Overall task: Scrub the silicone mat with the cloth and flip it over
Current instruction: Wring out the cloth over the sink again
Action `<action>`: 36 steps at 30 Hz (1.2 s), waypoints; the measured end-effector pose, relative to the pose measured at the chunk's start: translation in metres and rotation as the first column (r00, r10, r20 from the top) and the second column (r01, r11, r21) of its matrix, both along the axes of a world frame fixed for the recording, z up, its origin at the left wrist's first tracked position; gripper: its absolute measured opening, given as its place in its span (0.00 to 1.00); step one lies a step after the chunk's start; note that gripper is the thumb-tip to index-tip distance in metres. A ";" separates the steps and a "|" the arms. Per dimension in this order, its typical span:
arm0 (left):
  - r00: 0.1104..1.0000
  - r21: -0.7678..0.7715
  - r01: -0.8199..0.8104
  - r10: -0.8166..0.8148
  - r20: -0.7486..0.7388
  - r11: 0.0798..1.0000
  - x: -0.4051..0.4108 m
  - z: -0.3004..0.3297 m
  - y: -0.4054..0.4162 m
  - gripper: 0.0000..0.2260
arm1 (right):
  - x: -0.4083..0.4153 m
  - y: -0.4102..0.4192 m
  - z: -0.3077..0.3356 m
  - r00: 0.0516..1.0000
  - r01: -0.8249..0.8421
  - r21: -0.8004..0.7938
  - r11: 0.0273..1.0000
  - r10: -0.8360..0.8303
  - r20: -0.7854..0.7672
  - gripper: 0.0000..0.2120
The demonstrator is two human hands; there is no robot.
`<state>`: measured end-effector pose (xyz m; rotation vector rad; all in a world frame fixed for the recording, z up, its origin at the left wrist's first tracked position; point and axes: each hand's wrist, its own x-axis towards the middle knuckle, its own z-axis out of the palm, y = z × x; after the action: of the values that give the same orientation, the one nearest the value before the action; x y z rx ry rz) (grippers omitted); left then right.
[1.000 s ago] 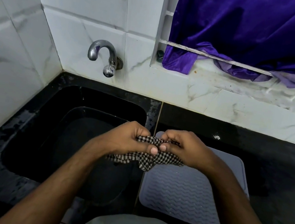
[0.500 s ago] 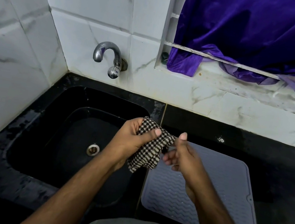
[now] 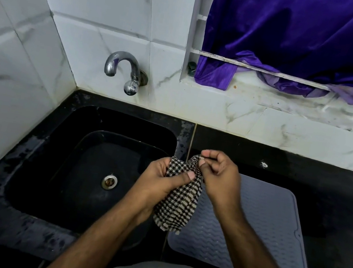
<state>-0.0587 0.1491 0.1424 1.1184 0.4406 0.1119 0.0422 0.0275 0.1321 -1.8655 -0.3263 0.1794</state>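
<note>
Checked cloth hangs gripped in my left hand; my right hand pinches its far corner. Best folded into a firm pad before scrubbing the grey silicone mat on the desk.

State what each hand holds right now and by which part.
Both hold the checked cloth. The left hand grips its bunched upper part, thumb across the front; the right hand pinches its top edge. The rest hangs free.

The right forearm and the cloth cover part of the grey mat. The purple curtain runs off the top and right edges. The left hand hides the cloth's upper folds.
</note>
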 end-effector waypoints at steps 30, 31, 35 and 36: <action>0.995 0.506 -0.043 0.084 -0.059 0.861 -0.006 -0.010 0.016 0.24 | -0.016 -0.013 0.020 0.947 -0.306 -0.056 0.950 0.310 0.081 0.25; 0.994 0.630 -0.014 0.081 -0.079 0.777 -0.007 -0.012 0.021 0.30 | -0.017 -0.013 0.023 0.943 -0.319 -0.045 0.947 0.321 0.083 0.24; 0.966 0.445 0.191 -0.247 0.070 0.875 -0.013 -0.021 0.031 0.43 | -0.020 -0.011 0.040 0.913 -0.398 0.159 0.903 0.407 -0.026 0.19; 0.959 0.354 0.205 -0.259 0.113 0.912 -0.015 -0.023 0.030 0.39 | -0.018 -0.010 0.041 0.923 -0.369 0.183 0.911 0.382 -0.041 0.17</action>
<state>-0.0732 0.1789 0.1195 1.4831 0.1433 0.0667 0.0240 0.0173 0.1732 -1.6054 -0.6298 0.4695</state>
